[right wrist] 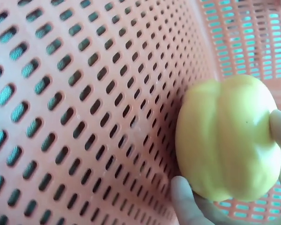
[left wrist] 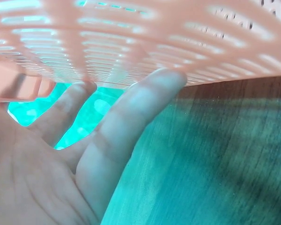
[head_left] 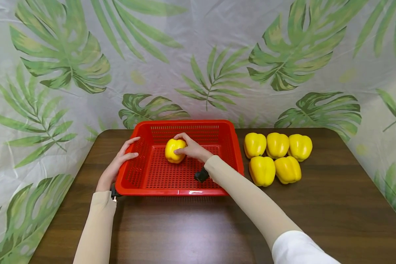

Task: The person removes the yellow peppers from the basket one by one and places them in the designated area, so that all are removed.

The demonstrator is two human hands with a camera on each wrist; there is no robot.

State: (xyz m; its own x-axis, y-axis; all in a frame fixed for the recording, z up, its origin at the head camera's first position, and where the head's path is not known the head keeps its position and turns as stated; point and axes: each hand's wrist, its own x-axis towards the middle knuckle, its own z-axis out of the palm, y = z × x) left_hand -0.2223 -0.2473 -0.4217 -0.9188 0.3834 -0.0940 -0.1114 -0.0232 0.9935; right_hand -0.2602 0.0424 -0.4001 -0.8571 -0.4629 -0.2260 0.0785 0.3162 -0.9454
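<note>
A red plastic basket (head_left: 178,192) with slotted walls and floor stands on the table. Inside it is a yellow bell pepper (head_left: 173,151), also large in the right wrist view (right wrist: 225,140). My right hand (head_left: 192,147) grips this pepper, thumb on one side and fingers on the other. Whether the pepper rests on the basket floor cannot be told. At the basket's left side, my left hand (head_left: 119,161) holds the rim, two digits reaching over it. From below, the left wrist view shows other fingers (left wrist: 126,117) against the outer wall.
Several more yellow bell peppers (head_left: 262,171) lie in two rows on the brown wooden table (head_left: 171,231), right of the basket. A leaf-patterned curtain (head_left: 214,73) hangs behind the table and at its sides.
</note>
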